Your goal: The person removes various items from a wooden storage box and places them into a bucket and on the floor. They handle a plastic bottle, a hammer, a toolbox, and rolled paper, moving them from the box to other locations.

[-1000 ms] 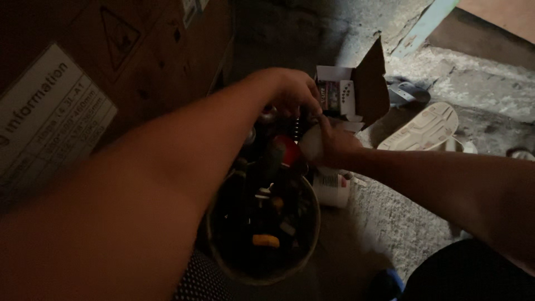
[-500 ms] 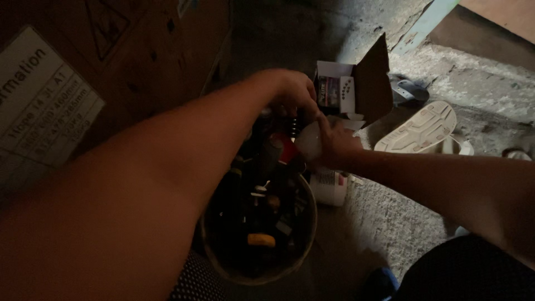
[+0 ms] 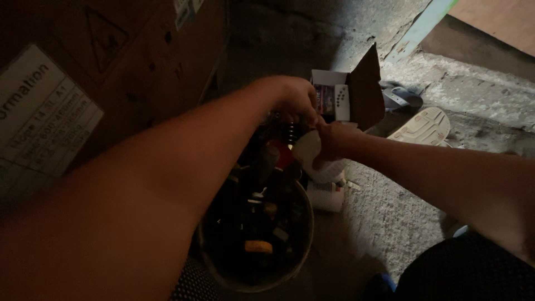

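Both hands have barely shifted since earlier. The left hand (image 3: 294, 100) pinches one small dark threaded part (image 3: 290, 131); the right hand (image 3: 334, 140) clasps one white bulb (image 3: 307, 146), above one round basket (image 3: 304, 234) beside one open carton (image 3: 348, 97).

A dim storeroom or workshop corner: rough concrete floor (image 3: 384, 217), a big labelled cardboard carton (image 3: 111, 72), a bucket (image 3: 301, 234) crammed with tools and oddments, and a small open box (image 3: 348, 95).

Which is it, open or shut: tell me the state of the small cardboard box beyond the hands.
Open: the small brown cardboard box has its flap raised, white packets showing inside.
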